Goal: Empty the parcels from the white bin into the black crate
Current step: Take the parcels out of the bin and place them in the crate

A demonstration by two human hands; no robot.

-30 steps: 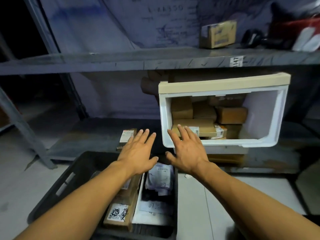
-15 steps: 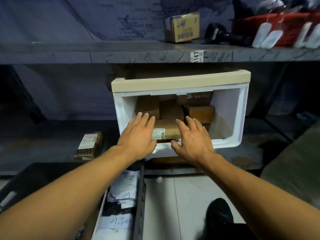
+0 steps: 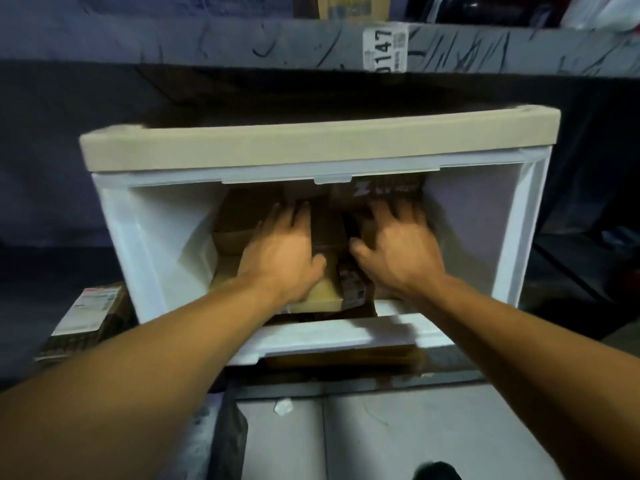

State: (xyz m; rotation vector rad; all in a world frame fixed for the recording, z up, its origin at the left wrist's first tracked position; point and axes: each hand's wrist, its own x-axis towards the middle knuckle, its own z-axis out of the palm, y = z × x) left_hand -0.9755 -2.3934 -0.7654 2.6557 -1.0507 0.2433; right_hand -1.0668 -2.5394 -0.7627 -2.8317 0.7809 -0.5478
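- This looks like a stockroom or parcel warehouse, dim and plainly built.
- Grey metal shelving runs across the view; the upper shelf point(image 3: 242, 43) carries a printed location label point(image 3: 385, 50) reading "0147" beside a small code.
- A cardboard box point(image 3: 353, 6) stands on that upper shelf.
- A white bin point(image 3: 156, 237) with a beige top edge holds brown cardboard parcels point(image 3: 242, 216).
- Another labelled parcel point(image 3: 86, 317) lies on the lower shelf beside the bin.
- The floor point(image 3: 381, 438) below is bare grey tile.

A grey, scratched metal shelf board point(image 3: 242, 43) crosses the top and carries a white label point(image 3: 385, 50) reading 0147. Under it the space is dark. Below lies a pale grey tiled floor point(image 3: 363, 441).
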